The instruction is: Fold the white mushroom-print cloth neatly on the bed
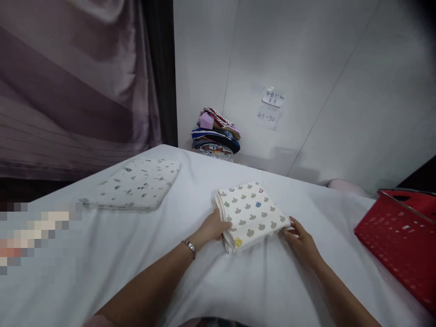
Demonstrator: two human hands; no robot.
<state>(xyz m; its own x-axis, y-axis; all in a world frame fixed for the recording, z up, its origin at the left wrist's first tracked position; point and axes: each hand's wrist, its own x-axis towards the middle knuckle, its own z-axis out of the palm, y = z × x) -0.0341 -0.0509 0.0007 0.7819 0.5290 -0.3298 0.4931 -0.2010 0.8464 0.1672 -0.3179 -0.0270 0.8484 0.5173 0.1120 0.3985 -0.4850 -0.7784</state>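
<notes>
A folded white cloth (254,211) with grey mushroom prints and a few coloured ones lies in front of me on the white-covered table. My left hand (215,225) grips its left edge, thumb on top and the other fingers underneath. At the cloth's right corner, my right hand (301,238) pinches the edge between thumb and fingers. The cloth's near edge looks slightly raised. Farther left lies a second folded white cloth (139,185) with small grey and dark prints, apart from both hands.
A red perforated basket (398,245) with a metal handle stands at the right. Behind the table's far edge, folded clothes (216,134) are piled against the wall. Paper notes (269,111) hang on that wall. A purplish curtain (75,81) covers the left side. The white sheet (190,281) is wrinkled.
</notes>
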